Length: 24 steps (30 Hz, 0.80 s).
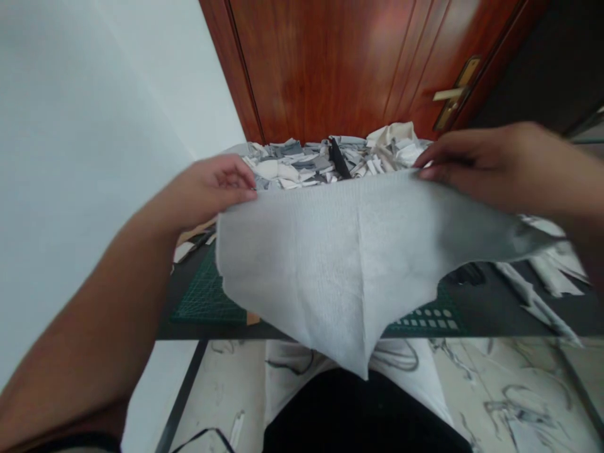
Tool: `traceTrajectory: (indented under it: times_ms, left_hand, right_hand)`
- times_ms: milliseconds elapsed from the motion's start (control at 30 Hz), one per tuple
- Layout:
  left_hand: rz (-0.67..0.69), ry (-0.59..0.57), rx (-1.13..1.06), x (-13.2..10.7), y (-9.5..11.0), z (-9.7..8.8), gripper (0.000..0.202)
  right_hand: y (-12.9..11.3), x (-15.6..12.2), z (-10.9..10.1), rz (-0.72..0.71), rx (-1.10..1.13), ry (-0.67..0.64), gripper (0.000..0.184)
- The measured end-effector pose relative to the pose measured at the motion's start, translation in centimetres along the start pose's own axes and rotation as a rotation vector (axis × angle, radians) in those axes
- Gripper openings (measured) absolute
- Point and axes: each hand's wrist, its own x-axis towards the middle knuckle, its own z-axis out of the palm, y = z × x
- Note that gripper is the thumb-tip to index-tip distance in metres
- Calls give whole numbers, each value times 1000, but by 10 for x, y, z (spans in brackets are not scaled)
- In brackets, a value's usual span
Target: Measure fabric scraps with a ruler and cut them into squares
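A piece of light grey fabric [325, 251] hangs stretched between my two hands, above the front of a dark table. My left hand [212, 189] pinches its upper left edge between thumb and fingers. At the upper right edge, my right hand [476, 163] grips the cloth in the same way. The top edge runs nearly straight, and the lower edge drops to a point near my lap. A vertical crease shows right of its middle. Behind the cloth, a green cutting mat [207, 289] is partly hidden.
A heap of grey and white fabric scraps [302, 163] lies along the table's back, against a wooden door [325, 69]. More white strips [542, 302] lie on the table [500, 324] at right. Scraps and threads litter the floor [528, 396]. A white wall [117, 126] bounds the left.
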Motion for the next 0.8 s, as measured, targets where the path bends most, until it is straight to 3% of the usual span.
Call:
traceTrajectory:
  times_ms: [100,167,233,333,400,467,600,800]
  left_hand:
    - [-91,-137,123,11,-44,44,28]
    - [-163,-83,356,7,-71,69,24]
    - [-326,-16,498,-5,-91,86,38]
    - [-481,-89,546,-26,-102,98,58]
    - [-492,-135,565,-36,-100,100,54]
    - [-505,-140,584,-40,-97,100,46]
    - [-526,-83,510,-45,-101,90,41]
    - [-491,56,77,-67,-106,59,25]
  right_hand:
    - [14,24,52,16,-187,-187,36]
    - [15,24,88,-13,-253,-181,35]
    - [3,12,119,-78,-269,-176,39]
    - [-30,-17,160,-185,-116,-326,48]
    - [-52,-37,183,-195,-6,-428,69]
    - [-70,-50,202,-182,36,-442,80]
    - [-92,-57,224,-138,17,-386,77]
    - [-134,-35,241,-114,48,-374,78]
